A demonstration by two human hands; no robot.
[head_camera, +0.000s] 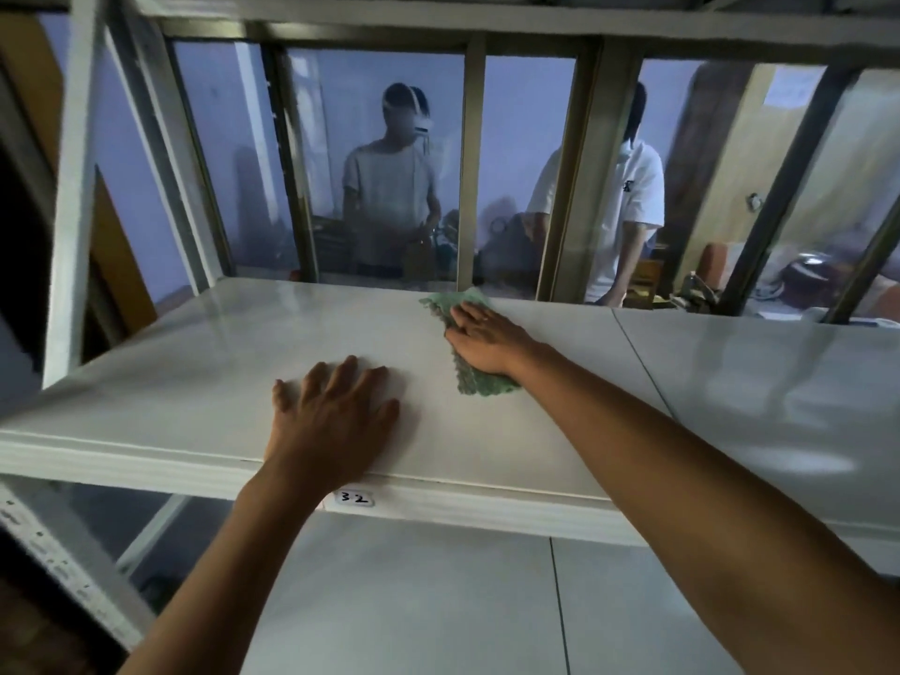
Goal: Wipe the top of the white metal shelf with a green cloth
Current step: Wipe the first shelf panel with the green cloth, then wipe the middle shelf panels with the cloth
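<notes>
Two bare forearms reach in from the lower edge, with no sleeve on either as far as they show. The left hand (333,421) and right hand (487,341) wear no gloves or watch.

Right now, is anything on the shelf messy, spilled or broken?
Nothing stands out. The white shelf top looks smooth, with no spill or dent showing. The green cloth lies flat under the right hand, and the left hand rests flat near the front edge.
</notes>
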